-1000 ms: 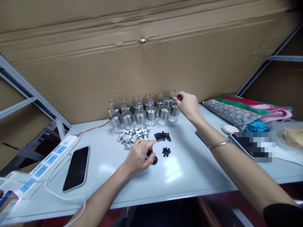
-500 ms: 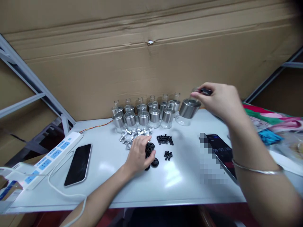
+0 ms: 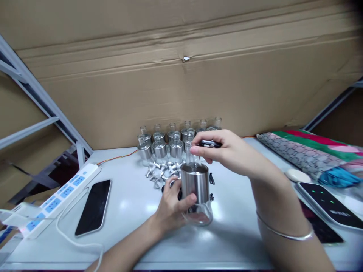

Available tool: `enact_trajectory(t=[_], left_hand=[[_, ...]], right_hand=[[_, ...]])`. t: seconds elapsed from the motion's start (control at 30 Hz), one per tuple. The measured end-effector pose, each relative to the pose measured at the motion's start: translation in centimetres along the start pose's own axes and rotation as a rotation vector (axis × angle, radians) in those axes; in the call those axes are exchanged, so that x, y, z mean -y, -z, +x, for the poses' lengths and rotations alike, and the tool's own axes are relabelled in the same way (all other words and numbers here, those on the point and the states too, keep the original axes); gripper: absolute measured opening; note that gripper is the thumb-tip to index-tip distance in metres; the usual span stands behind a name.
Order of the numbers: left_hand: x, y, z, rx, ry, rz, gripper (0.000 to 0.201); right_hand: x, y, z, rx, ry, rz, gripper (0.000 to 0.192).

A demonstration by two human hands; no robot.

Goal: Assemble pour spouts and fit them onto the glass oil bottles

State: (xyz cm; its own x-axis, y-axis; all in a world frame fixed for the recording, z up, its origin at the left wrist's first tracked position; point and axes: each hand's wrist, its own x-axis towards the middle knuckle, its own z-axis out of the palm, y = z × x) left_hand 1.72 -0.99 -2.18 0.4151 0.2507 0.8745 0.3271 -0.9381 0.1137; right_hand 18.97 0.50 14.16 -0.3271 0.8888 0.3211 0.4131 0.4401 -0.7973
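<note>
A glass bottle [image 3: 195,185] with a brushed metal sleeve stands tilted slightly in front of me, its clear base showing below. My right hand [image 3: 218,149] pinches it at the neck and also holds a small black and silver tool [image 3: 210,144] in its fingers. At the bottle's left side, my left hand [image 3: 174,204] is curled, with the thumb across the front of the sleeve and the fingers partly behind. Black round pieces [image 3: 179,193] show between its fingers and the bottle; whether they are gripped is hidden. White and silver tap-like parts [image 3: 159,172] lie behind.
Several similar bottles [image 3: 160,147] stand in rows before the cardboard wall [image 3: 113,98]. At left lie a phone [image 3: 93,207] and a power strip [image 3: 61,196] with a white cable. To the right are a black-faced device [image 3: 330,206], another phone [image 3: 323,226] and patterned cloth [image 3: 300,155].
My right hand has brought the bottle from the right side of the row down to the middle front. My left hand has shifted from over the black discs to the bottle's side.
</note>
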Motion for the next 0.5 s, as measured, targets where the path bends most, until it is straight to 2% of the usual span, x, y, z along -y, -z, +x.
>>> enact_trajectory(t=[0.1,0.23,0.33,0.43,0.5], left_hand=[[0.1,-0.1,-0.1,0.007,0.042,-0.025,0.082],[0.0,-0.1,-0.2,0.175,0.121,-0.148,0.089],[0.0,0.2,-0.1,0.211,0.144,-0.183,0.083],[0.3,0.3,-0.1,0.175,0.157,-0.149,0.072],[0.6,0.3,-0.3,0.165,0.160,-0.123,0.067]], right_hand=[[-0.7,-0.8,0.4,0.022,-0.060,0.009,0.017],[-2.0,-0.8,0.9,0.120,-0.098,0.033,0.019],[-2.9,-0.6,1.4,0.159,-0.054,0.117,0.020],[-3.7,-0.8,1.9,-0.031,0.006,0.321,0.016],[-4.2,-1.2,2.2,-0.180,0.024,0.494,0.024]])
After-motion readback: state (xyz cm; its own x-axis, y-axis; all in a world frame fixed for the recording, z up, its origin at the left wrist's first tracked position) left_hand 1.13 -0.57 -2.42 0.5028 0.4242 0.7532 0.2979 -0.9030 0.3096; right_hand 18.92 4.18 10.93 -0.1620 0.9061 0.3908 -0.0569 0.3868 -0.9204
